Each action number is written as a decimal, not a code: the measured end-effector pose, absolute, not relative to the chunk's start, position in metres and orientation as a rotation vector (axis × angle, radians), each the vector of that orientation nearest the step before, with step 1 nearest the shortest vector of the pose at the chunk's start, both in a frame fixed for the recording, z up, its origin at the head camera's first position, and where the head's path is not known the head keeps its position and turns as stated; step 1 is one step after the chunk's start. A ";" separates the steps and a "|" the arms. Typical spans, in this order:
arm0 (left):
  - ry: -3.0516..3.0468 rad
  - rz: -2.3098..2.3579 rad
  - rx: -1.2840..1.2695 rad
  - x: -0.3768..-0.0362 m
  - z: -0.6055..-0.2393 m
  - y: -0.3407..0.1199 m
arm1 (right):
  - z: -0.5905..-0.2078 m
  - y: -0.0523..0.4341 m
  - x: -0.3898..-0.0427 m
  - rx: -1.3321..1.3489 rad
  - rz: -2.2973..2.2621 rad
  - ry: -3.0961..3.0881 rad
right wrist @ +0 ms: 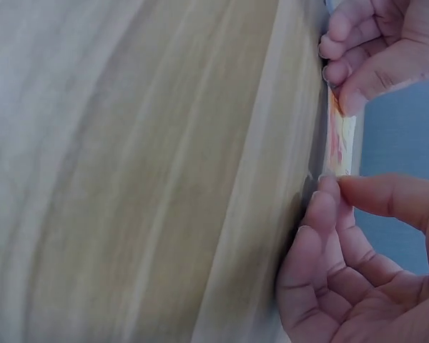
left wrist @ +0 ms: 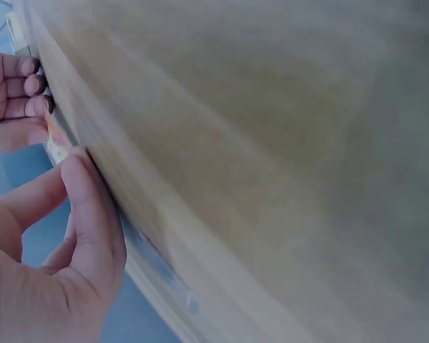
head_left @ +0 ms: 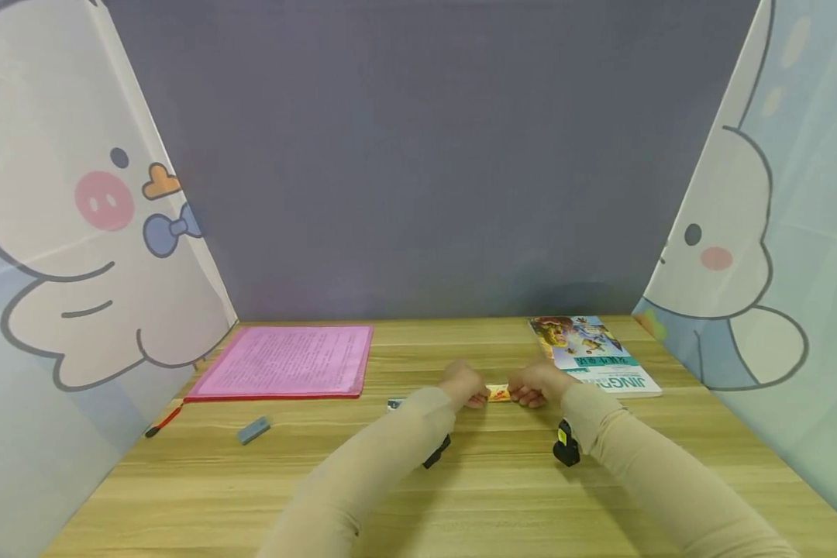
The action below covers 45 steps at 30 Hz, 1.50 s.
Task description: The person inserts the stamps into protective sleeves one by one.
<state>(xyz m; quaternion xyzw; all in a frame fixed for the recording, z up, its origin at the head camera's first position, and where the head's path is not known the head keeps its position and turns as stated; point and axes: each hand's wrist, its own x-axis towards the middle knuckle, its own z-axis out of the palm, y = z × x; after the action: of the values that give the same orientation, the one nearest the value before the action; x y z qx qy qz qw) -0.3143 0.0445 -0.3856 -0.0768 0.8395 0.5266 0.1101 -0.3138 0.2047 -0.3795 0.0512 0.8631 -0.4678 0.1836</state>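
A small, flat, yellow-and-orange printed piece is stretched between both hands, low over the wooden table; its exact kind is unclear. My left hand pinches its left end between thumb and fingertips. At the opposite end, my right hand has thumb and fingers closed on it. The right wrist view shows the printed face of the piece between the two thumbs. In the left wrist view only a narrow bit of the piece appears, its ends hidden by fingers.
At the left lies a pink document pouch with a printed sheet and a red-and-black pull. A grey-blue eraser lies in front of it. A picture-covered book lies behind the right hand. A small item is partly hidden by the left sleeve.
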 end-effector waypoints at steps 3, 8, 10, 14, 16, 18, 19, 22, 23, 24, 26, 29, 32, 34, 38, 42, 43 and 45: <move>2.477 1.532 -0.221 -0.316 -0.386 0.046 | -0.381 0.204 -0.314 0.160 -1.317 2.453; 2.498 1.516 -0.208 -0.318 -0.388 0.047 | -0.383 0.201 -0.313 0.228 -1.317 2.501; 2.511 1.504 -0.205 -0.318 -0.388 0.048 | -0.383 0.201 -0.313 0.231 -1.308 2.514; 2.532 1.471 -0.191 -0.319 -0.388 0.047 | -0.382 0.200 -0.314 0.228 -1.298 2.518; 2.535 1.469 -0.191 -0.318 -0.388 0.047 | -0.383 0.201 -0.314 0.224 -1.298 2.521; 2.540 1.468 -0.200 -0.318 -0.388 0.047 | -0.383 0.201 -0.314 0.229 -1.299 2.525; 2.547 1.462 -0.204 -0.317 -0.388 0.047 | -0.383 0.201 -0.313 0.228 -1.299 2.527; 2.562 1.442 -0.215 -0.317 -0.387 0.047 | -0.383 0.200 -0.313 0.219 -1.296 2.532; 2.567 1.431 -0.212 -0.316 -0.386 0.047 | -0.383 0.200 -0.313 0.216 -1.294 2.535; 2.562 1.433 -0.217 -0.316 -0.385 0.047 | -0.382 0.200 -0.312 0.214 -1.295 2.533; 2.559 1.428 -0.221 -0.315 -0.384 0.047 | -0.382 0.201 -0.313 0.219 -1.287 2.534; 2.568 1.411 -0.222 -0.315 -0.384 0.046 | -0.381 0.200 -0.313 0.219 -1.278 2.538; 2.574 1.406 -0.228 -0.317 -0.385 0.046 | -0.382 0.201 -0.315 0.216 -1.289 2.528; 2.576 1.398 -0.232 -0.318 -0.386 0.046 | -0.384 0.201 -0.317 0.211 -1.302 2.514; 2.579 1.362 -0.244 -0.320 -0.386 0.046 | -0.388 0.203 -0.320 0.217 -1.319 2.494; 2.585 1.329 -0.249 -0.320 -0.385 0.046 | -0.390 0.204 -0.322 0.214 -1.331 2.481; 2.576 1.342 -0.254 -0.320 -0.385 0.046 | -0.391 0.205 -0.322 0.211 -1.333 2.477; 2.556 1.371 -0.264 -0.320 -0.385 0.046 | -0.392 0.205 -0.322 0.203 -1.339 2.469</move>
<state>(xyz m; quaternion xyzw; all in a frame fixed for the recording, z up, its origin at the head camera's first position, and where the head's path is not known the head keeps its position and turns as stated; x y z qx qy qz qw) -0.3196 0.0456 -0.3851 -0.0902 0.8720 0.4675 0.1142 -0.3224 0.2053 -0.3919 0.0713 0.8652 -0.4691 0.1622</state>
